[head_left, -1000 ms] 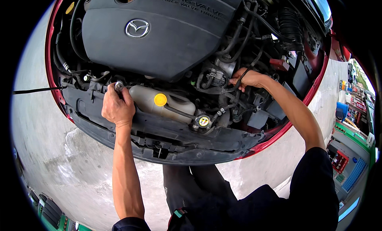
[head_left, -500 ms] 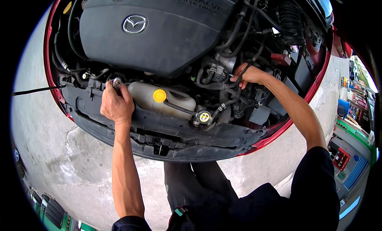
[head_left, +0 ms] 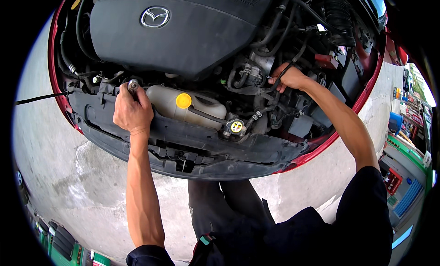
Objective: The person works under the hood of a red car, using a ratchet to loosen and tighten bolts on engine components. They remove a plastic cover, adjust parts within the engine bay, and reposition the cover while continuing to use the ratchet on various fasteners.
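My left hand [head_left: 132,110] is closed round a ratchet wrench whose round metal head [head_left: 133,85] sticks out above the thumb. It is at the front of the engine bay, just left of the whitish coolant reservoir [head_left: 206,114] with its yellow cap [head_left: 184,100]. My right hand [head_left: 289,78] reaches in beside the silvery throttle body [head_left: 263,63], fingers bent together. A small shiny bit shows at those fingertips, too little to name. A black hose [head_left: 300,53] runs up past that hand.
The large black engine cover [head_left: 174,41] fills the far middle. A radiator cap [head_left: 236,126] sits right of the reservoir. Along the near edge runs a black plastic panel [head_left: 197,147], with the red car body [head_left: 316,153] round it. Tool shelves [head_left: 408,115] stand far right.
The whole engine bay sits slightly higher in the picture. Both hands stay at the same spots, with only slight shifts.
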The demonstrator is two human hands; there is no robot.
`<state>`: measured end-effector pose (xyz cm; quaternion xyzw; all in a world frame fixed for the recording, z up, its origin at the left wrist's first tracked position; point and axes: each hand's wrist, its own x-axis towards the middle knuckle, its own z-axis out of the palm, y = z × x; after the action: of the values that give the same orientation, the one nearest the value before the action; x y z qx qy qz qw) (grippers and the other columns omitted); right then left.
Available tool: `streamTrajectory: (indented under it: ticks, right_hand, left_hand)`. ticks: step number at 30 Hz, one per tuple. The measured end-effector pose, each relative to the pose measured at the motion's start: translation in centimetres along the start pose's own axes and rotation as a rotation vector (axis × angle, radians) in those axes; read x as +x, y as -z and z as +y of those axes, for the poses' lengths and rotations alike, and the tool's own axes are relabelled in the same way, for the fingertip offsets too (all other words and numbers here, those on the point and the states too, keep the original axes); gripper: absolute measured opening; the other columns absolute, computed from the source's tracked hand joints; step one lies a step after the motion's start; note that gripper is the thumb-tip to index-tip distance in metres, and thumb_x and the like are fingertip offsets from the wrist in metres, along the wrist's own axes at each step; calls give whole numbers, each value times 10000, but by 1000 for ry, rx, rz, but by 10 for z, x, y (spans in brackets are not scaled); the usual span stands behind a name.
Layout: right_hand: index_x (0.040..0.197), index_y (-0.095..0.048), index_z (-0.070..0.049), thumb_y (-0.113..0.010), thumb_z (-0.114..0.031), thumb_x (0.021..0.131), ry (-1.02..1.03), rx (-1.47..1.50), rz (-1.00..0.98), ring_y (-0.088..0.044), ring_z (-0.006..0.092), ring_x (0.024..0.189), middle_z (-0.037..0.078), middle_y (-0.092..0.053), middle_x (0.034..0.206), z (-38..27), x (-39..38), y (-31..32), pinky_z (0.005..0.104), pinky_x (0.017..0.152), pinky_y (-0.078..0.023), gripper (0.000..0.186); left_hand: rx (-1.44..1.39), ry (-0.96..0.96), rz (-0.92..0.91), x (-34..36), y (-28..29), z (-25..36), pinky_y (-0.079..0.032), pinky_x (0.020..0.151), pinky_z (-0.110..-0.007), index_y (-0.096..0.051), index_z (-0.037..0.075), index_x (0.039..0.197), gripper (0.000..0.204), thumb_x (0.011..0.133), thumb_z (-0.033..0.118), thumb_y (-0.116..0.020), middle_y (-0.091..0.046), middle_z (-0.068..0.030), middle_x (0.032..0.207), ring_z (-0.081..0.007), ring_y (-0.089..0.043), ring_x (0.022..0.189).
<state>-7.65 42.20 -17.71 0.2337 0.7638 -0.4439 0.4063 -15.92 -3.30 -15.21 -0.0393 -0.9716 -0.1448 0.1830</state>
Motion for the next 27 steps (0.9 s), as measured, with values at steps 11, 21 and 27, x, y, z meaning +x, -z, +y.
streamTrajectory:
  ticks: [11, 21, 27]
  right_hand:
    - [1121, -688, 67, -686, -309, 964, -209, 199, -354, -553, 108, 715, 89, -702, 1046, -8, 10, 18, 267, 644, -509, 408]
    - [1145, -664, 99, -756, -292, 908, -83, -17, -26, -600, 139, 629, 121, -703, 906, -15, -8, -3, 278, 576, -554, 466]
    - [1094, -682, 54, -655, -345, 987, -241, 107, -377, -482, 84, 608, 12, -573, 771, -17, 3, 15, 243, 554, -439, 413]
  left_hand:
    - [52, -19, 61, 0, -4, -1, -478, 536, -389, -627, 139, 935, 156, 939, 294, -608, -643, -10, 702, -243, -655, 666]
    - [48, 27, -38, -2, -4, -6, -505, 600, -442, -644, 123, 1058, 297, 941, 395, -616, -709, -83, 794, -325, -686, 723]
    - [51, 28, -15, -1, -5, -2, -492, 558, -420, -612, 133, 955, 197, 926, 328, -613, -667, -34, 732, -279, -669, 694]
